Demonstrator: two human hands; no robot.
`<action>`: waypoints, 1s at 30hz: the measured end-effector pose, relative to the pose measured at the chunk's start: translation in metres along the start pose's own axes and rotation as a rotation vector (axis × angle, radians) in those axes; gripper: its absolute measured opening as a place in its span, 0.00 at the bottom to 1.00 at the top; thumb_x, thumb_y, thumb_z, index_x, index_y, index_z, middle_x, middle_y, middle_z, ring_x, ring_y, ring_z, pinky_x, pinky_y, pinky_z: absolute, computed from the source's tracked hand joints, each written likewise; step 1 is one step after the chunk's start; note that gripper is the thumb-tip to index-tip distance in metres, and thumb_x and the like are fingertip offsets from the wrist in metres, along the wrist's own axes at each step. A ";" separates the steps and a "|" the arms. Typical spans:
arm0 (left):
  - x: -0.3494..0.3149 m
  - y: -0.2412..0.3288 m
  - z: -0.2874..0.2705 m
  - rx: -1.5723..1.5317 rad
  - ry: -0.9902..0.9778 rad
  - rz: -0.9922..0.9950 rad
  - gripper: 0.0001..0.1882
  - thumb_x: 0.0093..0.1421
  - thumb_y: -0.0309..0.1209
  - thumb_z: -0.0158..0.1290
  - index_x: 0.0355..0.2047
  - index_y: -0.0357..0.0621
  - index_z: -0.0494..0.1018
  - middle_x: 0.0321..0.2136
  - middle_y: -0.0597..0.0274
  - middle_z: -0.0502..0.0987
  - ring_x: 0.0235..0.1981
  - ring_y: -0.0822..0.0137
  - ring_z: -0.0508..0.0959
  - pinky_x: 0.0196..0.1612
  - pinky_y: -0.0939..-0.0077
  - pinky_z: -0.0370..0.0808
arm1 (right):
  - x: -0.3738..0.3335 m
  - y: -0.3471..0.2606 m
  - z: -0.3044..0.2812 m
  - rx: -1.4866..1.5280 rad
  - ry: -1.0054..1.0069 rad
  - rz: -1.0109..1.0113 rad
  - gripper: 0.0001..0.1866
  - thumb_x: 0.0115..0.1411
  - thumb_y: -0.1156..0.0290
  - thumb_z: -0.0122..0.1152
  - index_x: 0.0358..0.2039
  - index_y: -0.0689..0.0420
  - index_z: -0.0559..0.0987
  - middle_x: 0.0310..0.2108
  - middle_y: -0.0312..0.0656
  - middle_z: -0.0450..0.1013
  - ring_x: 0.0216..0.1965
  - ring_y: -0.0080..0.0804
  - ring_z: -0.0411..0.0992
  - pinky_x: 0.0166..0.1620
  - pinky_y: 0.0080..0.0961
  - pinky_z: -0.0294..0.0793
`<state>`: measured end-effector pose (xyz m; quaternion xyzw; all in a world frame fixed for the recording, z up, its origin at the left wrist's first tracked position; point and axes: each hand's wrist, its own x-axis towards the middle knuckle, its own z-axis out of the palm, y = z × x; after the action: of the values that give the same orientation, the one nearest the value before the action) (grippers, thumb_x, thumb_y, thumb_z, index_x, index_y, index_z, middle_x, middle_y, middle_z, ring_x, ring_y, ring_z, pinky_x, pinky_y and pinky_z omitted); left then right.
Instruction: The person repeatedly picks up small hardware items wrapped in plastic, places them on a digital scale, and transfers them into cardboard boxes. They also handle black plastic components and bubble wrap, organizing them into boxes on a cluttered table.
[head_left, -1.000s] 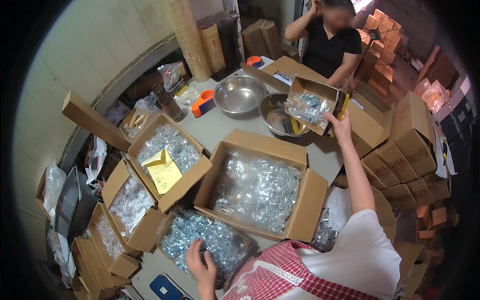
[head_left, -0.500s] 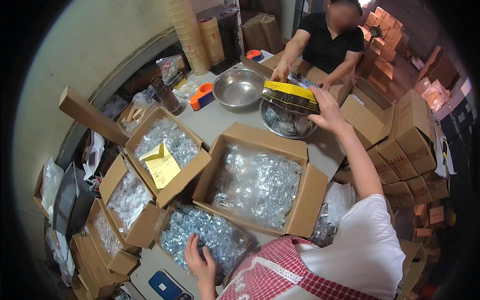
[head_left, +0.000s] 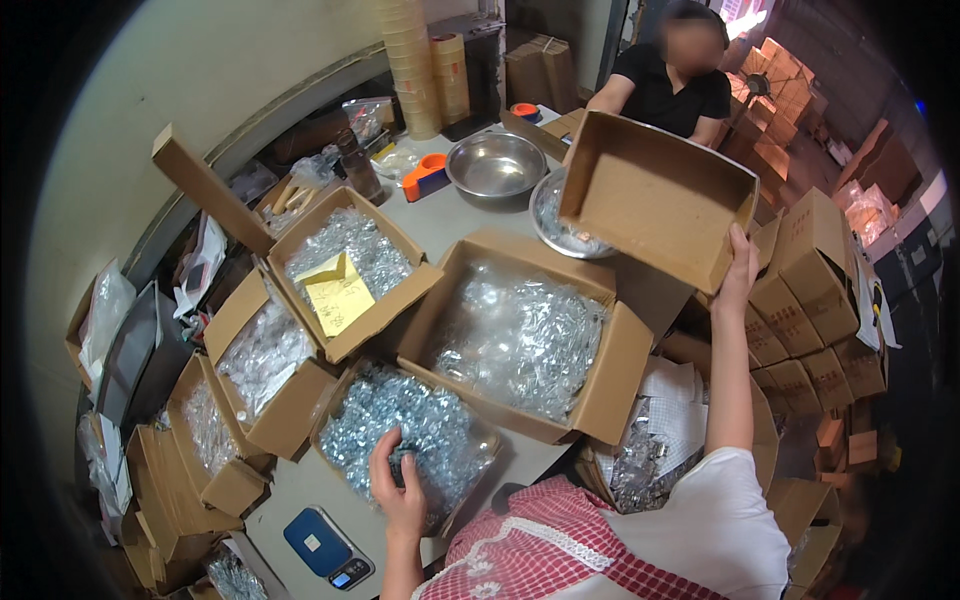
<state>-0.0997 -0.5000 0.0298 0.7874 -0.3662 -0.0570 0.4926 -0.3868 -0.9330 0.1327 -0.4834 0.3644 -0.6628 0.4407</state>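
My right hand (head_left: pixel 738 270) grips the right side of a shallow cardboard box (head_left: pixel 660 195). The box is raised and tilted, its bare brown inside facing me. Partly behind it stands a steel bowl (head_left: pixel 548 228) holding small bagged parts. My left hand (head_left: pixel 402 495) hovers at the near edge of a tub full of small bluish metal parts (head_left: pixel 400 420), fingers curved and apart. Nothing clear shows in that hand, though a thumb or fingertip looks dark. Between the hands sits a large carton (head_left: pixel 622 375) of clear bags with metal hardware.
Another steel bowl (head_left: pixel 497 165) and an orange tape dispenser (head_left: pixel 428 175) stand farther back. Cartons of bagged parts line the left, one with a yellow note (head_left: pixel 336 292). A blue scale (head_left: pixel 318 545) lies near. A co-worker (head_left: pixel 675 90) sits across; stacked cartons (head_left: pixel 800 290) fill the right.
The box in my right hand has moved right and turned from its yellow-and-black outside to its open brown inside. The co-worker's hand no longer shows beside it. My left hand stays by the tub.
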 end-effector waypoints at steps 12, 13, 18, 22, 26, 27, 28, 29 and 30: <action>-0.063 -0.076 -0.215 -0.619 0.225 -0.128 0.19 0.69 0.27 0.48 0.59 0.34 0.67 0.57 0.51 0.74 0.50 0.64 0.77 0.51 0.70 0.75 | -0.372 -0.064 0.108 0.244 -0.512 0.666 0.26 0.69 0.54 0.53 0.58 0.60 0.70 0.50 0.41 0.73 0.51 0.29 0.73 0.56 0.29 0.72; -0.074 -0.093 -0.248 -0.614 0.277 -0.141 0.19 0.69 0.27 0.48 0.59 0.34 0.67 0.56 0.51 0.74 0.50 0.64 0.77 0.50 0.70 0.75 | -0.411 -0.067 0.125 0.276 -0.603 0.700 0.30 0.70 0.56 0.52 0.65 0.61 0.66 0.56 0.42 0.70 0.55 0.30 0.71 0.59 0.28 0.69; -0.135 -0.166 -0.416 -0.580 0.503 -0.241 0.19 0.67 0.26 0.50 0.57 0.34 0.69 0.54 0.53 0.75 0.48 0.64 0.77 0.51 0.69 0.74 | -0.577 -0.069 0.211 0.062 -0.951 0.578 0.34 0.71 0.60 0.50 0.71 0.63 0.58 0.69 0.42 0.60 0.70 0.31 0.56 0.69 0.26 0.54; -0.186 -0.203 -0.537 -0.491 0.633 -0.291 0.15 0.66 0.24 0.52 0.52 0.34 0.73 0.48 0.55 0.78 0.47 0.67 0.77 0.49 0.74 0.75 | -0.623 -0.026 0.254 -0.029 -1.052 0.723 0.33 0.70 0.58 0.51 0.70 0.62 0.61 0.67 0.42 0.63 0.67 0.29 0.59 0.68 0.27 0.55; -0.226 -0.235 -0.620 -0.461 0.707 -0.338 0.13 0.65 0.22 0.52 0.49 0.35 0.75 0.46 0.56 0.79 0.46 0.68 0.78 0.49 0.76 0.76 | -0.629 0.020 0.245 -0.336 -0.940 0.658 0.36 0.68 0.52 0.57 0.66 0.66 0.67 0.64 0.43 0.67 0.65 0.30 0.63 0.67 0.26 0.58; -0.236 -0.238 -0.635 -0.453 0.690 -0.327 0.13 0.65 0.22 0.52 0.49 0.35 0.75 0.46 0.56 0.79 0.46 0.69 0.78 0.49 0.77 0.75 | -0.627 0.029 0.245 -0.373 -0.959 0.675 0.36 0.67 0.52 0.58 0.66 0.68 0.67 0.64 0.44 0.68 0.64 0.30 0.64 0.67 0.26 0.58; -0.242 -0.239 -0.648 -0.451 0.688 -0.322 0.13 0.65 0.22 0.52 0.49 0.35 0.75 0.46 0.56 0.80 0.45 0.69 0.79 0.49 0.77 0.75 | -0.626 0.035 0.243 -0.364 -0.971 0.724 0.36 0.67 0.52 0.58 0.65 0.67 0.68 0.63 0.43 0.69 0.63 0.31 0.65 0.66 0.26 0.60; -0.245 -0.240 -0.663 -0.429 0.654 -0.327 0.13 0.65 0.22 0.52 0.49 0.35 0.75 0.46 0.56 0.80 0.45 0.69 0.79 0.49 0.77 0.75 | -0.624 0.039 0.241 -0.331 -0.972 0.724 0.35 0.67 0.52 0.59 0.65 0.66 0.69 0.62 0.42 0.69 0.63 0.30 0.66 0.66 0.26 0.60; -0.247 -0.241 -0.676 -0.413 0.622 -0.321 0.13 0.65 0.23 0.52 0.49 0.35 0.76 0.46 0.56 0.80 0.45 0.69 0.79 0.49 0.78 0.75 | -0.625 0.044 0.240 -0.343 -0.947 0.726 0.34 0.67 0.52 0.59 0.65 0.65 0.69 0.62 0.42 0.70 0.62 0.30 0.67 0.65 0.26 0.61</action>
<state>0.1512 0.2120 0.1099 0.6988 -0.0529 0.0354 0.7125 -0.0557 -0.3765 -0.0429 -0.6342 0.3719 -0.1164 0.6678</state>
